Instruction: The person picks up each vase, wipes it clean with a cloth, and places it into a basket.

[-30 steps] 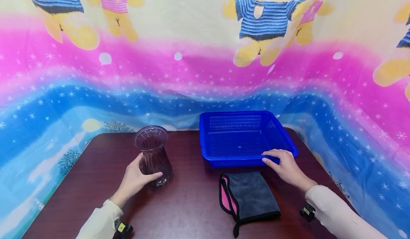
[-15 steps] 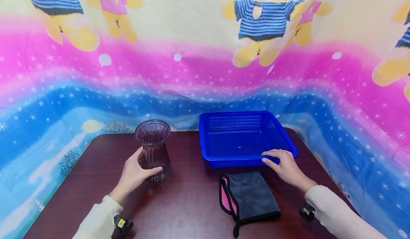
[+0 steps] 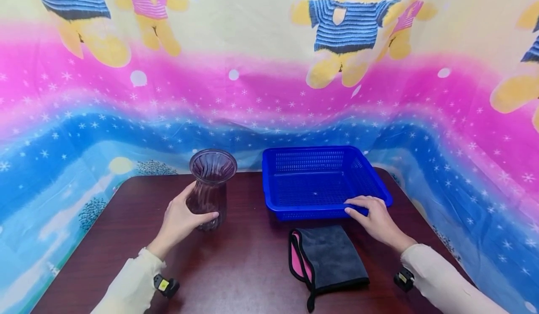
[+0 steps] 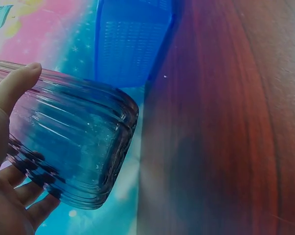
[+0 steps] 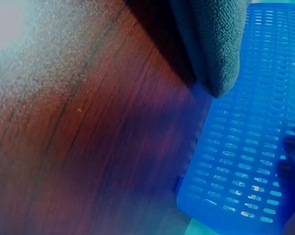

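Observation:
My left hand (image 3: 181,220) grips a ribbed, purple-tinted glass vase (image 3: 210,201) with a flared mouth, thumb across its near side. The left wrist view shows the vase (image 4: 74,132) side-on, its thick base raised above the tabletop and the other fingers curled beneath. On the right, my right hand (image 3: 375,220) holds the front rim of a blue plastic basket (image 3: 303,208), fingers over the rim and thumb outside. Slotted basket wall (image 5: 235,166) fills the right of the right wrist view, with little of that hand showing.
A folded grey cloth (image 3: 332,258) with black edging and a pink inside lies in front of the basket. All stands on a dark red-brown table (image 3: 244,267). A patterned curtain (image 3: 236,103) hangs behind and along the sides.
The vase has risen and shifted right toward the basket in my left hand, its mouth now higher in the head view. My right hand, basket and cloth have stayed put.

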